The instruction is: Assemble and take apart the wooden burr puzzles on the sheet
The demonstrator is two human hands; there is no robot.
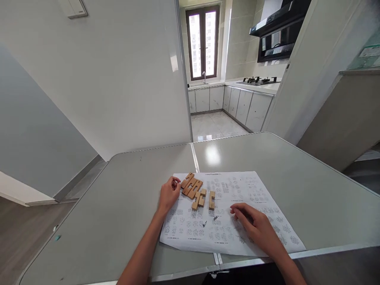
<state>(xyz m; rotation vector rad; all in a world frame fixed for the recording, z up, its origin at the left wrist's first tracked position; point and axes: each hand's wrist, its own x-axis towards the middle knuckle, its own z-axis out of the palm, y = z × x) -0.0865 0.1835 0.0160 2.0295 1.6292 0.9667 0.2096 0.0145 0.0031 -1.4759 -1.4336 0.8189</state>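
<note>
My left hand (170,194) rests on the left edge of a printed sheet (237,245), its fingers curled in with nothing seen in them. Right beside its fingertips lie flat brown wooden puzzle pieces (192,187) with cut-out slots, set close together at a slant. Below them are paler notched wooden pieces (196,201), which touch or nearly touch each other. One more pale notched wooden piece (211,200) lies apart, to the right. My right hand (255,223) lies on the sheet's right half, fingers loosely bent, the thumb apart from them, holding nothing.
The sheet carries rows of small printed diagrams and lies on a grey-green folding table (130,178) with a metal seam (194,157). Two small dark marks or bits (204,224) show on the paper. Beyond the table, a doorway opens onto a kitchen with a stove (258,80).
</note>
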